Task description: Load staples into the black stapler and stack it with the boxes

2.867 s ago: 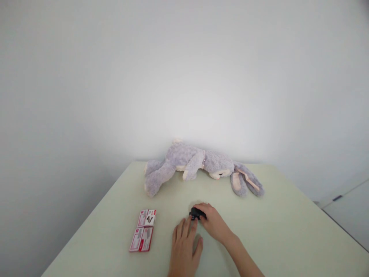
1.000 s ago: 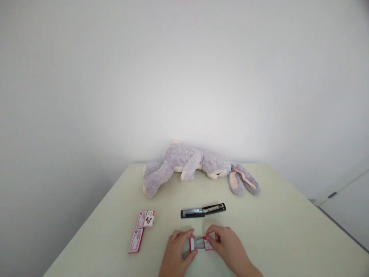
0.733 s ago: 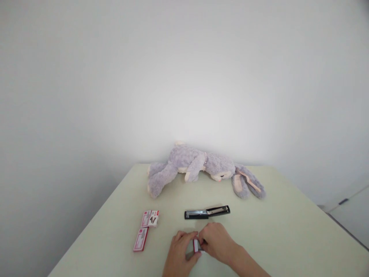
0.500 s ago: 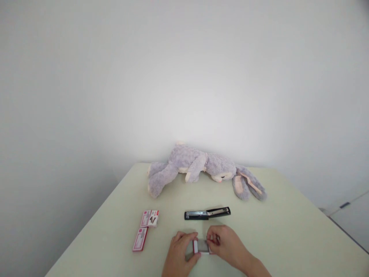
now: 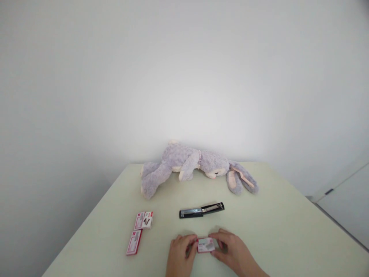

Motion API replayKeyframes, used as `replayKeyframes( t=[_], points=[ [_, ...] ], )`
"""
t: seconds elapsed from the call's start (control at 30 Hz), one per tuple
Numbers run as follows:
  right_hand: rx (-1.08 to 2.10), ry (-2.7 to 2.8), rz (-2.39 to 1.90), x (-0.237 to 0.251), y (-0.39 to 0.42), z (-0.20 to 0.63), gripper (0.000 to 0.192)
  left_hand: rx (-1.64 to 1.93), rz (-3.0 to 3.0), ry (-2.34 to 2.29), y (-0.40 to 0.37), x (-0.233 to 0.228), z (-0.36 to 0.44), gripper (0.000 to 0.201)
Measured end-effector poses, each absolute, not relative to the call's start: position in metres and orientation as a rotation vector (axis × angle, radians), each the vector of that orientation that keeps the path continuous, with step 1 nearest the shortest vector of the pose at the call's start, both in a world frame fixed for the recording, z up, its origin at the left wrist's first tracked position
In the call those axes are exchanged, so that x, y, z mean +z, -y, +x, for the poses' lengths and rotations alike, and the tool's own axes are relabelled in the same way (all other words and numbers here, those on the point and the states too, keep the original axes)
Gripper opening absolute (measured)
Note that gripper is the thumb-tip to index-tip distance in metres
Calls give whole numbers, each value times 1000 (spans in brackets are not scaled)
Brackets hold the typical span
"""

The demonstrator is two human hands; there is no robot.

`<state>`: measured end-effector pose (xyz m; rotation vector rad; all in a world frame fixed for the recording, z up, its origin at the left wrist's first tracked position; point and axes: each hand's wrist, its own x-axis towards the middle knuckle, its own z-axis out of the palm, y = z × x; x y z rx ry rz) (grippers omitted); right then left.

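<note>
A small red and white staple box lies flat near the front of the table, its printed lid facing up and covering the inside. My left hand grips its left end between thumb and fingers. At the right end, my right hand pinches the box the same way. Just beyond my hands rests a black stapler, swung open with its metal rail showing.
Several more red and white boxes lie to the left, one with a stapler picture. A lilac plush rabbit lies on its side along the wall at the back of the pale table.
The box was uncovered with its grey contents showing; now its printed lid covers it. My right hand has moved from above the contents to the right end. The view has shifted slightly.
</note>
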<state>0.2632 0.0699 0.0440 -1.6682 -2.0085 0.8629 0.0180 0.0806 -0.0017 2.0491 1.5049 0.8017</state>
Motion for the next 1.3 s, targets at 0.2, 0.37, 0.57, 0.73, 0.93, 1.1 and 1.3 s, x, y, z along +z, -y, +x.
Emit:
replayKeyframes(
  t=[0.2, 0.37, 0.57, 0.73, 0.93, 1.1, 1.3],
  points=[
    [854, 1926, -1673, 57, -76, 240, 46, 835, 2012, -1677, -102, 10, 8, 34],
    [807, 2062, -1668, 60, -93, 221, 23, 785, 2053, -1681, -158, 28, -12, 47],
    [697, 2068, -1608, 63, -107, 214, 20, 638, 2113, -1487, -146, 26, -6, 27],
    [687, 2165, -1544, 63, -110, 211, 20, 624, 2092, -1471, -110, 21, 1, 33],
    [671, 2236, -1517, 61, -110, 198, 18, 647, 2081, -1469, -109, 21, 0, 31],
    [639, 2146, -1616, 58, -104, 202, 30, 660, 2080, -1461, -108, 22, 0, 30],
    [685, 1919, -1778, 42, -85, 204, 21, 663, 2075, -1465, -107, 23, 0, 32]
  ],
)
